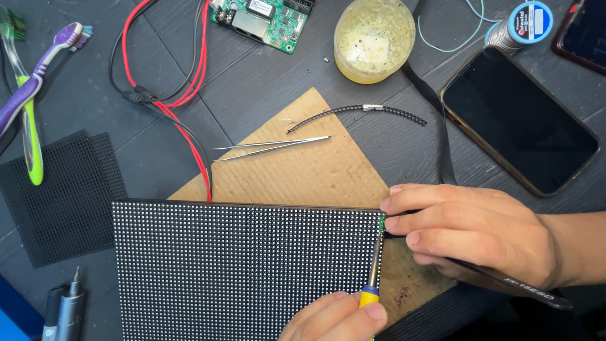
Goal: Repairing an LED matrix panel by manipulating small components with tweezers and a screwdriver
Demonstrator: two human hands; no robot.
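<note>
A black LED dot-matrix panel (243,268) lies flat on a sheet of brown cardboard (315,170). My left hand (338,319) comes up from the bottom edge and grips a small screwdriver (374,268) with a yellow and blue handle. Its thin shaft points up to the panel's top right corner. My right hand (470,230) reaches in from the right, fingers at that same corner, and holds black tweezers (524,289) whose rear end sticks out to the lower right. The tweezer tips are hidden by my fingers.
Metal tweezers (271,146) and a black beaded strip (356,112) lie above the panel. Further back are a yellowish jar (374,38), a green circuit board (265,19), red and black wires (189,95), a dark phone (517,120) and a wire spool (527,22). Toothbrushes (28,101), black mesh (63,189) and a grey pen tool (66,309) are at left.
</note>
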